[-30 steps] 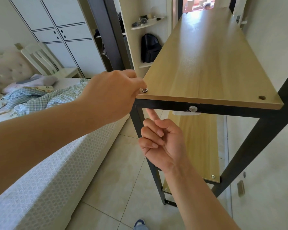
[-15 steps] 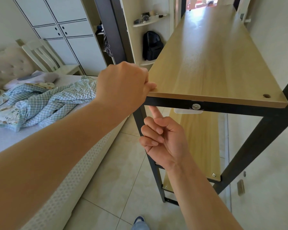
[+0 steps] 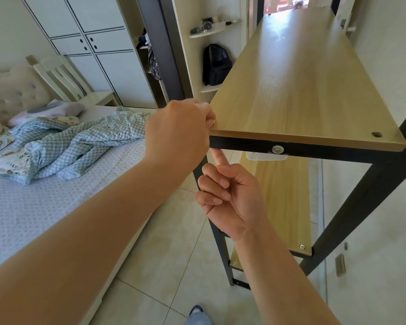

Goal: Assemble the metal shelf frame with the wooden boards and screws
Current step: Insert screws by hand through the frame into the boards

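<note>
The left hand (image 3: 177,134) was curled at the near left corner of the top wooden board (image 3: 300,90), its fingertips closed on a small metal screw (image 3: 213,122) of which only a glint showed between the fingers and the board; whether the screw sat in its hole could not be told. The right hand (image 3: 232,198) was held below that same corner, palm toward the camera, three fingers curled in and holding nothing, with the index finger (image 3: 219,158) extended upward so that its tip touched the underside of the black metal frame (image 3: 326,152) crossbar. The two hands were apart, one above the board edge and one beneath it. The top wooden board lay flat on the frame, its long axis running away from the camera toward a doorway, its short near edge facing the person. An open hole (image 3: 376,134) showed at the near right corner. A silver bolt head (image 3: 277,149) was seated in the front of the crossbar, with a clear plastic piece (image 3: 266,156) just beneath it. A lower wooden board (image 3: 284,202) ran parallel below, with a screw (image 3: 302,246) at its near right corner. A black diagonal brace (image 3: 361,202) descended from the right. To the left stood a bed (image 3: 21,207) with a checked blanket (image 3: 75,146), close beside the frame. Behind were a white chair (image 3: 63,78), a white wardrobe (image 3: 92,43) and a corner shelf holding a dark backpack (image 3: 215,64).
</note>
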